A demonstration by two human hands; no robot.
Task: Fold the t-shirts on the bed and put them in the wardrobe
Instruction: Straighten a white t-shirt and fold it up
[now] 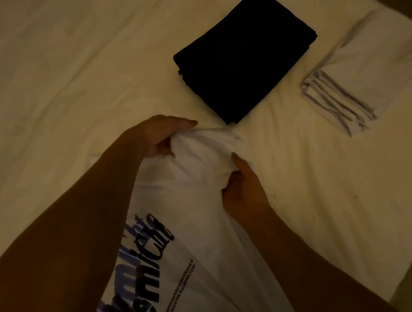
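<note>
Printed shirt: white t-shirt (pixel 186 260) with dark lettering, spread at the lower centre of the frame and running off the bottom edge; it lies on the bed (pixel 49 71), bunched at its far end.
Left hand (pixel 156 135): at mid-frame, its grip closed on a gathered fold at the far end of the printed shirt, fingers curled into the cloth.
Right hand (pixel 242 190): just right of centre, its grip also narrow, pinching the same bunch of white fabric from the near side.
Black shirt (pixel 244 54): folded into a neat rectangle, upper centre, apart from the hands.
White stack (pixel 359 71): folded pale cloth at the right edge, layered edges showing, well apart from the black shirt.
Stage, as I judge it: two pieces folded, the printed one only being straightened; nothing has gone to the wardrobe.
Risks: the bunched cloth may fold in crooked creases if it is not flattened first; a broad sweep of the fabric toward the upper centre could catch the black shirt's near corner and undo it.
Hard to make out: light is dim and yellow; the collar and sleeves are lost in the bunch; the lettering is partly covered by the left forearm; the wardrobe is not in view; dark shapes at the upper right cannot be identified.
</note>
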